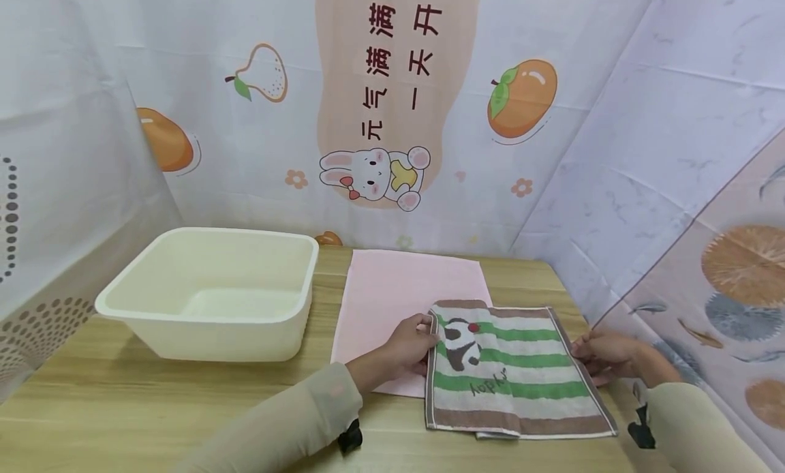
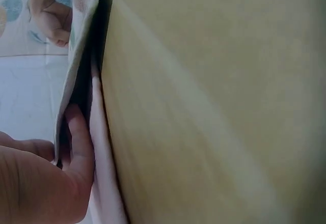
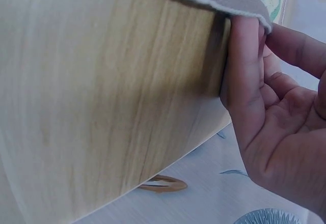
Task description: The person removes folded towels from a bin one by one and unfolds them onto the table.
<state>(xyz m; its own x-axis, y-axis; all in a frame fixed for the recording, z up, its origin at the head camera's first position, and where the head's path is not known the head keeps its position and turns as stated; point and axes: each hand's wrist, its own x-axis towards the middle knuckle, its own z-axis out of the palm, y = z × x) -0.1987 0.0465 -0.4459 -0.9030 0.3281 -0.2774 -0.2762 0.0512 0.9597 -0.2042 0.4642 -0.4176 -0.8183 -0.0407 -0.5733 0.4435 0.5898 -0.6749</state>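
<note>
A striped green, white and brown towel (image 1: 527, 371) with a panda picture is held by its two side edges. My left hand (image 1: 412, 345) pinches the left edge; in the left wrist view its fingers (image 2: 80, 142) reach under the cloth. At the opposite edge my right hand (image 1: 607, 356) grips the border between thumb and fingers, as the right wrist view shows with the fingers (image 3: 244, 66) beneath. Part of the towel lies over a flat pink cloth (image 1: 392, 289). A lower layer peeks out below the towel's front edge.
To the left stands a cream plastic basin (image 1: 208, 337) on the wooden table (image 1: 184, 412). Printed curtains (image 1: 245, 153) enclose the table at the back and both sides. The table's right edge runs close to my right hand.
</note>
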